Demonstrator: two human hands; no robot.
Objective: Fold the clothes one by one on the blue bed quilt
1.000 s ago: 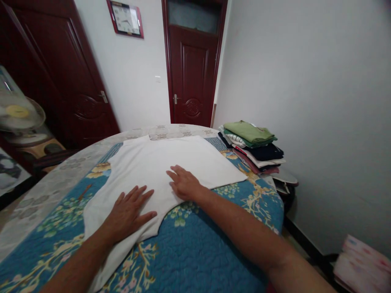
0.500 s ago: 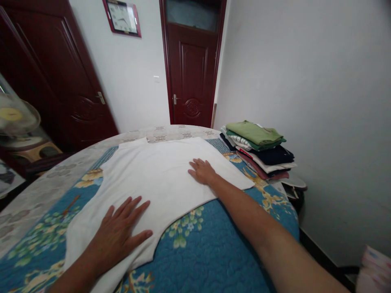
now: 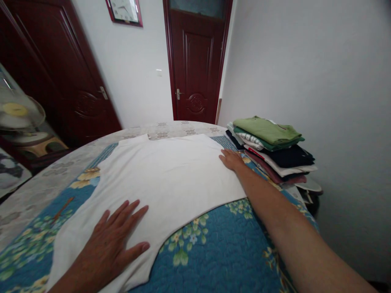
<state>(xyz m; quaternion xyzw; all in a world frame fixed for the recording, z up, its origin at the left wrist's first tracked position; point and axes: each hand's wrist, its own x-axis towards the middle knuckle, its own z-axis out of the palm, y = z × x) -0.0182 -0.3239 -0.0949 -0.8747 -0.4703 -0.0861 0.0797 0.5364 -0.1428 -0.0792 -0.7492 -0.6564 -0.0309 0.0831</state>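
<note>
A white shirt (image 3: 171,175) lies spread out on a blue floral quilted cloth (image 3: 226,240) that covers part of a round table. My left hand (image 3: 114,234) rests flat on the near left part of the shirt, fingers spread. Stretched farther out, my right hand (image 3: 232,158) lies palm down at the shirt's right edge, its fingers extended over the fabric. Neither hand grips anything. My right forearm hides part of the shirt's right side and the quilt beneath it.
A stack of folded clothes (image 3: 271,150), green on top, stands at the table's right edge close to the wall. The patterned tablecloth (image 3: 49,177) shows along the left and far rim. A fan (image 3: 20,110) stands at left; two dark red doors (image 3: 197,65) are behind.
My right hand has slid right across the shirt, from its middle to its right edge. My left hand stays on the fabric. The view has shifted slightly.
</note>
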